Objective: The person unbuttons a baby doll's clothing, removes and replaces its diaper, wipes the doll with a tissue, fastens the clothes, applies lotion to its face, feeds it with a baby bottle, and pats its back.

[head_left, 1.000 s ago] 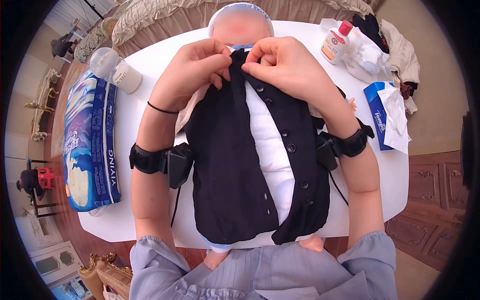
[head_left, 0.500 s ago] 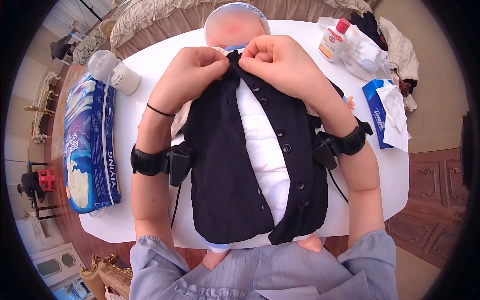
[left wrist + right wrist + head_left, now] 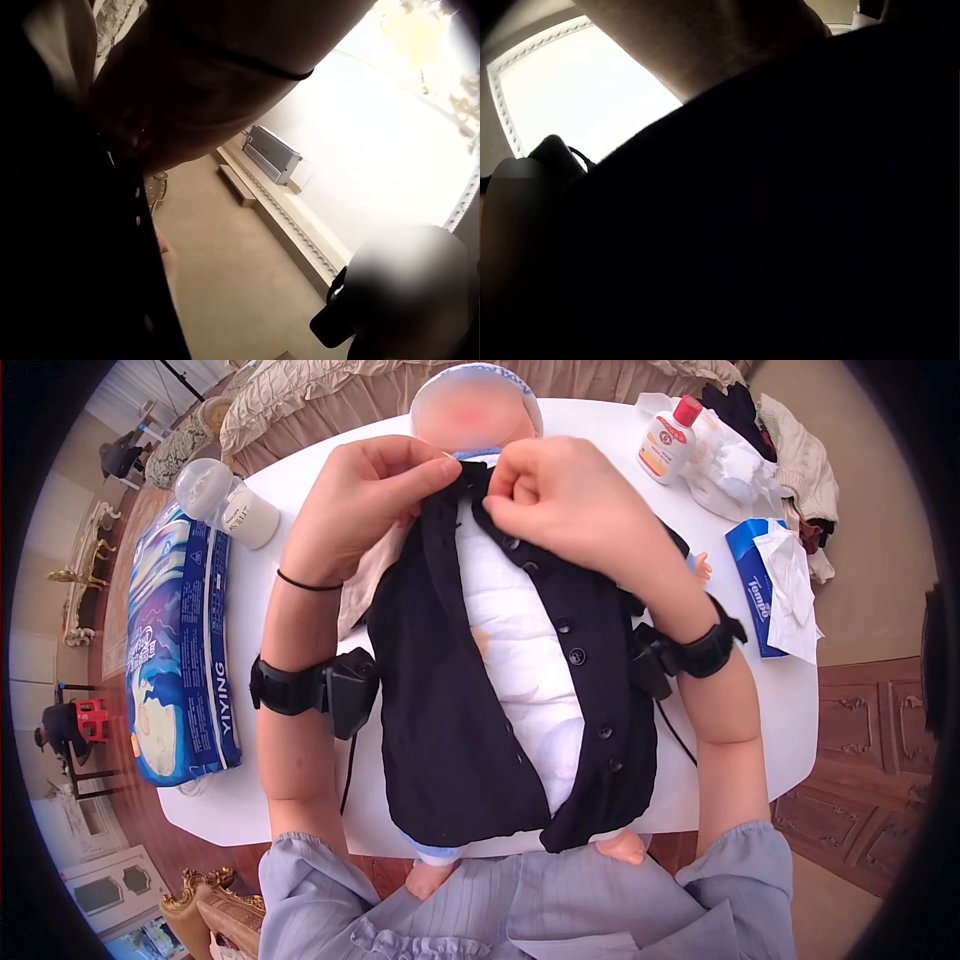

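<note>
A baby doll (image 3: 478,455) in a white cap with blue lettering lies on its back. Over its body spreads a black buttoned garment (image 3: 430,730), parted down the front, showing white padded cloth (image 3: 515,650) beneath. My left hand (image 3: 360,500) pinches the top of the garment's left edge near the doll's neck. Opposite it, my right hand (image 3: 570,505) holds the top of the right edge, the one with the buttons, its fingers curled in. Dark cloth fills much of both wrist views; the left hand (image 3: 195,112) is in shadow there, its fingertips hidden.
The white table (image 3: 230,810) carries a blue diaper pack (image 3: 180,650) and a baby bottle (image 3: 250,518) on the left. At the right are a red-capped lotion bottle (image 3: 667,445), crumpled white material (image 3: 735,475) and a blue tissue box (image 3: 750,575). Knitwear (image 3: 800,460) lies behind.
My left hand has drawn up and left, pulling its edge of the garment away from the other. The front gap has widened at the top, and more white cloth shows.
</note>
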`<state>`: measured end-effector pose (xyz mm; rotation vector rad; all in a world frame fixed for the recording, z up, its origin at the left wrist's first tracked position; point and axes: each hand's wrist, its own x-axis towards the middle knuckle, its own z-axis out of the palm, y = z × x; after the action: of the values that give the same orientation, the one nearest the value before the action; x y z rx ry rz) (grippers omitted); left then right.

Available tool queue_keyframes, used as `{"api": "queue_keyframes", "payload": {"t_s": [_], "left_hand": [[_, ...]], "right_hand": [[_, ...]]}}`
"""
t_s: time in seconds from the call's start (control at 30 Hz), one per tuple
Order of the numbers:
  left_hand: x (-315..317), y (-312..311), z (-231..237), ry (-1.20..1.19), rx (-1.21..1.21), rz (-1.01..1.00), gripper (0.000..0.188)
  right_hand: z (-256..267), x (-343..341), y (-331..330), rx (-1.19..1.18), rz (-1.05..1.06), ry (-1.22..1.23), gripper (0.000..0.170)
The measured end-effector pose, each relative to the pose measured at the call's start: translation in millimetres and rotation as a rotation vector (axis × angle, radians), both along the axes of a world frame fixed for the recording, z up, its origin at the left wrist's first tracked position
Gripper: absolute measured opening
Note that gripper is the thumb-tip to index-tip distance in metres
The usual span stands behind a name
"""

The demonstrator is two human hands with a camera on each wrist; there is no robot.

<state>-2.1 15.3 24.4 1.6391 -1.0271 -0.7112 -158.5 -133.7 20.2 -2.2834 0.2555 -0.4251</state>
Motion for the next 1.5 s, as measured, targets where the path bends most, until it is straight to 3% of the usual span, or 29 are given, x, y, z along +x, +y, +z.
{"api": "queue_keyframes", "payload": {"t_s": [0.07, 0.13, 0.2, 0.23, 0.3, 0.6, 1.1, 1.2, 1.5], "left_hand": [[-3, -2, -3, 0.017, 0.008, -0.020, 0.019], [-7, -6, -10, 0.004, -0.025, -0.032, 0.018], [-11, -6, -8, 0.033, -0.056, -0.048, 0.017], [-10, -5, -5, 0.029, 0.000, -0.044, 0.017], [-8, -2, -2, 0.022, 0.056, -0.039, 0.017], [-2, -2, -5, 0.174, 0.033, -0.096, 0.019], [-7, 0, -1, 0.171, 0.000, -0.105, 0.022], [-8, -1, -2, 0.263, 0.000, -0.101, 0.020], [-12, -9, -12, 0.006, -0.100, -0.047, 0.019]], "right_hand": [[-4, 0, 8, -0.334, -0.047, -0.121, 0.015], [0, 0, 7, -0.325, -0.052, -0.106, 0.015], [2, 2, -1, 0.030, -0.003, 0.027, 0.014], [1, 4, -4, 0.030, -0.006, 0.026, 0.014], [-1, 7, -9, 0.374, 0.036, 0.108, 0.014], [4, 4, -18, 0.663, 0.099, 0.108, 0.013], [-1, 6, -12, 0.569, 0.017, 0.067, 0.014], [0, 6, -10, 0.549, -0.008, 0.071, 0.014], [-8, 7, -10, 0.643, 0.002, -0.006, 0.011]]}}
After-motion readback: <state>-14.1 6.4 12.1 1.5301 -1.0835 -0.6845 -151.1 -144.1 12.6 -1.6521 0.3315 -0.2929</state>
